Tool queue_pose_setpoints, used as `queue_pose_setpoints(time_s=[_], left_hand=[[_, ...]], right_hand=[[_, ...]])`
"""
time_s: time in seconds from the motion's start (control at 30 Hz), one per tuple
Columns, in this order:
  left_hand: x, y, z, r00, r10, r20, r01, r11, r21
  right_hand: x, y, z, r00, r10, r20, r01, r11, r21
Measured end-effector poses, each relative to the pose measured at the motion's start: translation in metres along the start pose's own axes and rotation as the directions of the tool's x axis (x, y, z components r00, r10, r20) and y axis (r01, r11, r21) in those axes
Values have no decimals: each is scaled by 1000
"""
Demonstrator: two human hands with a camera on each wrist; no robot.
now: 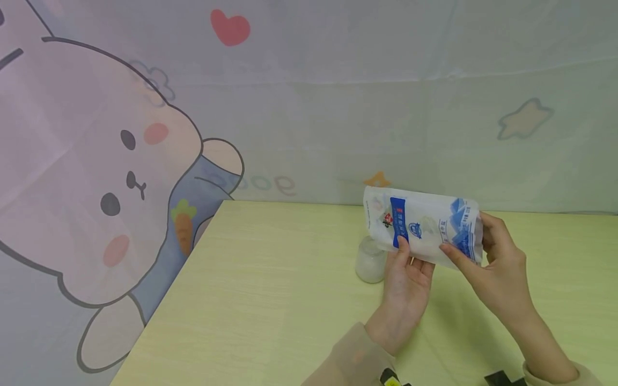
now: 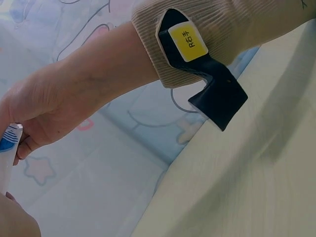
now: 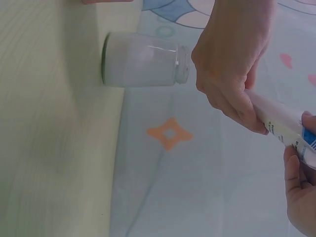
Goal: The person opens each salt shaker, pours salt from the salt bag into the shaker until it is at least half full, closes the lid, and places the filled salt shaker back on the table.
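A white salt bag with blue mountain print is held up over the table, lying nearly level with its printed face showing. The left hand grips its lower left part from below, thumb on the front. At the right end, the right hand pinches the bag, with its thumb on the front and its fingers behind. Just left of the left hand stands a clear glass jar, whitish inside and without a lid in the right wrist view. Only an end of the bag shows in the left wrist view.
The pale wooden table runs back to a hanging cloth with cartoon prints. A black wrist mount with a yellow label sits on the right sleeve.
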State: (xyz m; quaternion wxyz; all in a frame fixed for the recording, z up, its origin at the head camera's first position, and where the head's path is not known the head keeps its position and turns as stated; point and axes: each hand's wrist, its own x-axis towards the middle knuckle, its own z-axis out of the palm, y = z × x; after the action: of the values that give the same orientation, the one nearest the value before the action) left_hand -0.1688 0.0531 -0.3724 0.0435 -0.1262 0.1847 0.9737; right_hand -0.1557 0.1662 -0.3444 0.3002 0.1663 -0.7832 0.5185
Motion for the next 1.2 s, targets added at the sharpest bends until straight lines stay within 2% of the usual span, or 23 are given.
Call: queue_pose_setpoints(time_s=[0.13, 0.27, 0.43, 0.57, 0.83, 1.2], left_hand=[[0, 0, 0, 1000, -1, 15, 1, 1000, -7], [-1, 0, 0, 999, -27, 33, 28, 999, -30], [-1, 2, 1, 998, -52, 36, 54, 997, -55], [-1, 2, 1, 998, -51, 38, 54, 996, -66], [0, 1, 1, 999, -27, 26, 29, 998, -59], [0, -2, -1, 1000, -3, 9, 3, 1000, -25]], right_hand=[[0, 0, -1, 1000, 7, 7, -7, 1000, -14], [1, -1, -3, 1000, 12, 16, -12, 1000, -25], [2, -3, -4, 998, 57, 23, -56, 998, -36], [2, -3, -4, 996, 80, 26, -79, 996, -52], [3, 1, -6, 997, 74, 26, -72, 995, -75], [2, 3, -3, 999, 50, -19, -50, 999, 3]])
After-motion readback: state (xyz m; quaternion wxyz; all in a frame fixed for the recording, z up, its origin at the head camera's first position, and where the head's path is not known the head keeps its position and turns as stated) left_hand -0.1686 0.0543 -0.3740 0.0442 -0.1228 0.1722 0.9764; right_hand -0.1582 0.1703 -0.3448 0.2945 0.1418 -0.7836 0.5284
